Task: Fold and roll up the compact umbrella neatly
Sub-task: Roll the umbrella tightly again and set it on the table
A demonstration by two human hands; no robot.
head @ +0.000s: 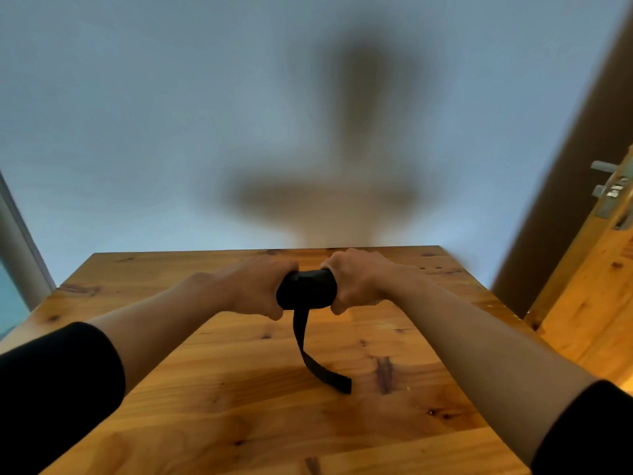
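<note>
A black compact umbrella [306, 290] is held level above the far half of the wooden table [239, 389], lying left to right. My left hand [255, 287] is closed around its left end and my right hand [356, 281] around its right end, so only the short middle section shows. A black closing strap [317, 359] hangs loose from the middle down toward me, its free end near the tabletop. Both ends of the umbrella are hidden inside my fists.
A pale wall stands just behind the table's far edge [267, 250], with the shadow of my arms on it. A wooden door [596, 286] with a metal handle [608, 181] stands open at the right. A window frame [17, 255] is at the left.
</note>
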